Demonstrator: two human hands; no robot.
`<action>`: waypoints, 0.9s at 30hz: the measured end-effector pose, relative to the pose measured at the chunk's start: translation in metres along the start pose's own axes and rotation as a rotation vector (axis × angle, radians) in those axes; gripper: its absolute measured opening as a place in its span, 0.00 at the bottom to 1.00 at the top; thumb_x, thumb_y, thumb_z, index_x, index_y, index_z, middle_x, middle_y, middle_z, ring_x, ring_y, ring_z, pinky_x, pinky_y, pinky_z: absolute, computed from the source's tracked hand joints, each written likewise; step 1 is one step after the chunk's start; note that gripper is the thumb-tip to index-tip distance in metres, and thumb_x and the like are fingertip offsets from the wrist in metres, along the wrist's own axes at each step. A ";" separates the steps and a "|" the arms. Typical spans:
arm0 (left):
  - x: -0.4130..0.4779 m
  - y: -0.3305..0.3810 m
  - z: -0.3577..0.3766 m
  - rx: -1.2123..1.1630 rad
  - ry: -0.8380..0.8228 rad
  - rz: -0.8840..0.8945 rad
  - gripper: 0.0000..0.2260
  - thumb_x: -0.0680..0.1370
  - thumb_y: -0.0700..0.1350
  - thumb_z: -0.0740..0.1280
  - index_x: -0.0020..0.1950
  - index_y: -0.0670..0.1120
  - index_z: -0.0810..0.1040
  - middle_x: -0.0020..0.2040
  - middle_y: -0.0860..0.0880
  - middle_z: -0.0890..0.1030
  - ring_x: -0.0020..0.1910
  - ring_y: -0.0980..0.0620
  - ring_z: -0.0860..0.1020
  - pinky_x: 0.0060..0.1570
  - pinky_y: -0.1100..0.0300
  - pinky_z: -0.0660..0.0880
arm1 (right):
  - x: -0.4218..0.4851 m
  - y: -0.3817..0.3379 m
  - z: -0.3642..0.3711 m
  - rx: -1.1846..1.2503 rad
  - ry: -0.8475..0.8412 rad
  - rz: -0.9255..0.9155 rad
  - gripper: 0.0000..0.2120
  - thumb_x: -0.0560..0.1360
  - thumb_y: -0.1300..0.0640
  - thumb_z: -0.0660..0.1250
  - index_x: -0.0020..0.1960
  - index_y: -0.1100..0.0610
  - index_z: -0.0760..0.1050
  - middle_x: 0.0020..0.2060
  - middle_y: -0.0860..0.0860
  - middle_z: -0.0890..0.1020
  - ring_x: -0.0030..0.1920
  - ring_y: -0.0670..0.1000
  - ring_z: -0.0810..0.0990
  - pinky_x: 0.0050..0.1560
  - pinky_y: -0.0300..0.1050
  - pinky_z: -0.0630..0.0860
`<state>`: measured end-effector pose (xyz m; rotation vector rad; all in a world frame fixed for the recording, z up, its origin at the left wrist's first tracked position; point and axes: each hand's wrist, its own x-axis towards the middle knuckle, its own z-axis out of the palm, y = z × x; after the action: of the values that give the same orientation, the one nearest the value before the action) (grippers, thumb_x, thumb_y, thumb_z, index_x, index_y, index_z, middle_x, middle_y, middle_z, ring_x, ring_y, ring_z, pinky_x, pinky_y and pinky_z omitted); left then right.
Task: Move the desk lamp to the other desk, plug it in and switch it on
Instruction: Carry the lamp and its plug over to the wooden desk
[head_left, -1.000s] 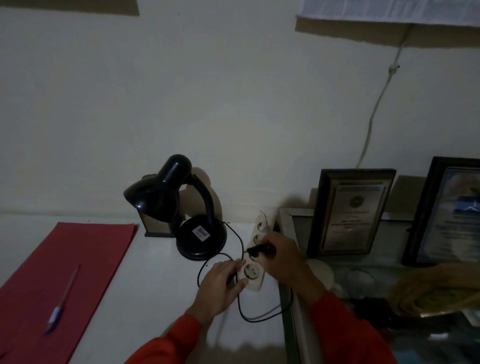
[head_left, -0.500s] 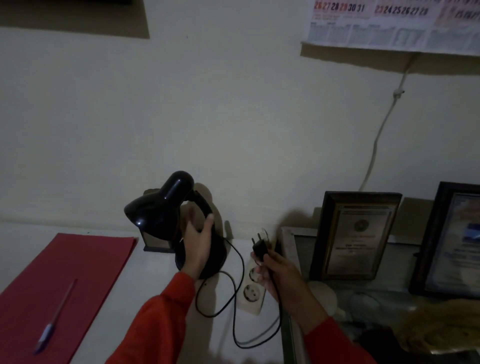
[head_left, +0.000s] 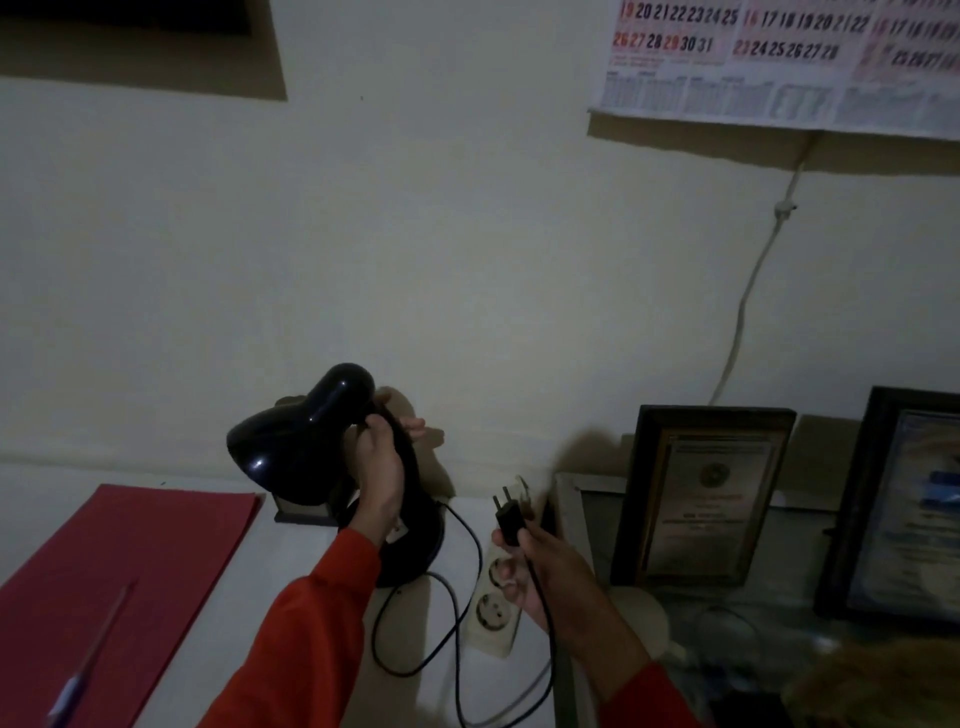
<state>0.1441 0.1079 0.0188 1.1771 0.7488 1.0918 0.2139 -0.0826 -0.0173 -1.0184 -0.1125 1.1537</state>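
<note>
A black desk lamp (head_left: 291, 447) stands near the wall on a white desk (head_left: 208, 597), its light off. My left hand (head_left: 382, 467) is wrapped around the lamp's curved neck, just behind the shade. My right hand (head_left: 545, 577) holds the lamp's black plug (head_left: 509, 517) with its two pins pointing up, free of any socket. The black cord (head_left: 457, 623) loops from the lamp's base across the desk and back up to the plug. A white power strip (head_left: 493, 608) lies on the desk below my right hand, and its visible sockets are empty.
A red folder (head_left: 130, 561) with a pen (head_left: 93, 660) lies at the left of the desk. Two framed certificates (head_left: 701, 493) lean on the wall over a glass-topped surface at the right. A white cable (head_left: 748, 291) runs up the wall to a calendar (head_left: 779, 57).
My right hand pulled the plug out of the power strip and lifted it. My left hand left the strip, reached the lamp and slid up its neck to grip just behind the shade.
</note>
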 end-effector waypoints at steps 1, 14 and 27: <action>-0.002 0.003 -0.001 -0.017 0.003 0.012 0.22 0.83 0.49 0.46 0.41 0.50 0.77 0.38 0.46 0.82 0.35 0.52 0.82 0.55 0.48 0.74 | 0.000 -0.002 0.001 -0.002 0.007 0.019 0.09 0.80 0.61 0.57 0.51 0.59 0.76 0.36 0.53 0.85 0.24 0.48 0.75 0.22 0.35 0.68; -0.033 0.059 -0.054 -0.377 -0.257 -0.142 0.26 0.79 0.63 0.42 0.39 0.46 0.69 0.24 0.53 0.70 0.21 0.54 0.66 0.22 0.66 0.66 | -0.014 -0.019 0.016 -0.140 0.028 -0.132 0.07 0.79 0.60 0.60 0.54 0.60 0.74 0.36 0.49 0.88 0.23 0.44 0.79 0.18 0.33 0.69; -0.103 0.133 -0.083 -0.185 -0.487 -0.173 0.26 0.73 0.66 0.47 0.39 0.45 0.71 0.24 0.51 0.71 0.21 0.51 0.68 0.22 0.63 0.68 | -0.092 -0.046 0.074 -0.101 -0.033 -0.273 0.08 0.81 0.59 0.56 0.48 0.57 0.73 0.39 0.52 0.83 0.20 0.43 0.72 0.16 0.31 0.60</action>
<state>-0.0007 0.0409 0.1179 1.1347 0.3534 0.6740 0.1634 -0.1126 0.0952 -1.0376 -0.3297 0.9229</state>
